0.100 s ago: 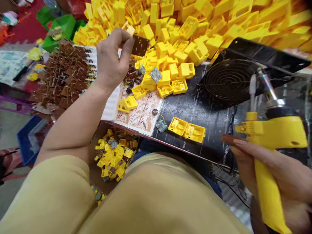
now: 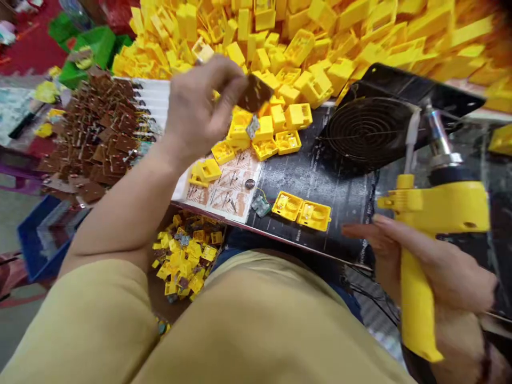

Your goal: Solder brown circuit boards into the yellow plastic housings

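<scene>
My left hand (image 2: pixel 204 104) pinches a small brown circuit board (image 2: pixel 256 94) above the workbench, slightly blurred by motion. In my right hand (image 2: pixel 436 266) is a yellow soldering gun (image 2: pixel 444 205), gripped by its handle, its metal barrel pointing away from me. On the black bench top an open yellow plastic case (image 2: pixel 301 210) lies with both halves facing up. Beside it, on the left, sits a small grey-green module (image 2: pixel 261 205) with thin wires, and a small round dark part (image 2: pixel 250 184) is just behind that.
A large heap of yellow cases (image 2: pixel 300 48) fills the back. Brown boards (image 2: pixel 96 133) are piled at the left. A black fan with a round grille (image 2: pixel 368 130) stands at the back right. Below the bench edge is a box of yellow parts (image 2: pixel 188 256).
My left hand has moved right and slightly down with the brown circuit board. My right hand and the soldering gun have shifted a little left in view.
</scene>
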`<action>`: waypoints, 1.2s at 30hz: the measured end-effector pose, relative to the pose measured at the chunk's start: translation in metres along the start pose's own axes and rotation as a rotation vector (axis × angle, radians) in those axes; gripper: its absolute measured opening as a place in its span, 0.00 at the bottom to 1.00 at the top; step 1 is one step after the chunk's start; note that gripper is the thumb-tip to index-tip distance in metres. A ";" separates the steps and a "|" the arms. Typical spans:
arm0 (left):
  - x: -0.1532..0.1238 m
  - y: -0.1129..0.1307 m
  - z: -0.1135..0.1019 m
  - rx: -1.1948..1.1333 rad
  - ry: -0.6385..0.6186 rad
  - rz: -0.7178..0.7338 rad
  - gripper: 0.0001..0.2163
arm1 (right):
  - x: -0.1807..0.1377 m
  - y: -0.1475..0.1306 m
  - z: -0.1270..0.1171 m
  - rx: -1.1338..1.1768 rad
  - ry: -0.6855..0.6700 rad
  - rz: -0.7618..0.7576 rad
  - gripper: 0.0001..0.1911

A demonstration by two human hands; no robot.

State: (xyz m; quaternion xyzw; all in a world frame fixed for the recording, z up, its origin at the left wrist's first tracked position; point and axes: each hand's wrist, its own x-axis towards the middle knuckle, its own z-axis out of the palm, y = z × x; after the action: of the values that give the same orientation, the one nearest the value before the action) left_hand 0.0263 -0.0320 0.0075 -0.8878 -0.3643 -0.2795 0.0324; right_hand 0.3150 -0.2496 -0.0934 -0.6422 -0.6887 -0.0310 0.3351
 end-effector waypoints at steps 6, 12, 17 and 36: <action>-0.014 0.073 0.034 0.026 -0.440 0.397 0.20 | 0.031 -0.023 0.023 0.223 0.077 -0.271 0.14; -0.047 0.071 0.050 -0.324 -0.206 0.105 0.14 | 0.030 -0.028 0.039 0.193 0.217 -0.219 0.15; -0.062 0.055 0.059 -0.395 -0.264 -0.022 0.13 | 0.022 -0.024 0.049 0.376 0.293 -0.129 0.22; -0.046 0.103 0.076 -1.042 -0.169 -0.298 0.20 | 0.026 -0.040 0.055 0.247 0.322 -0.234 0.19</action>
State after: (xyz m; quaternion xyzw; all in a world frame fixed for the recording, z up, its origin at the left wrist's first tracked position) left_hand 0.1038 -0.1171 -0.0652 -0.7443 -0.3011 -0.3522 -0.4809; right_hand 0.2569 -0.2085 -0.1072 -0.4990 -0.6946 -0.0869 0.5109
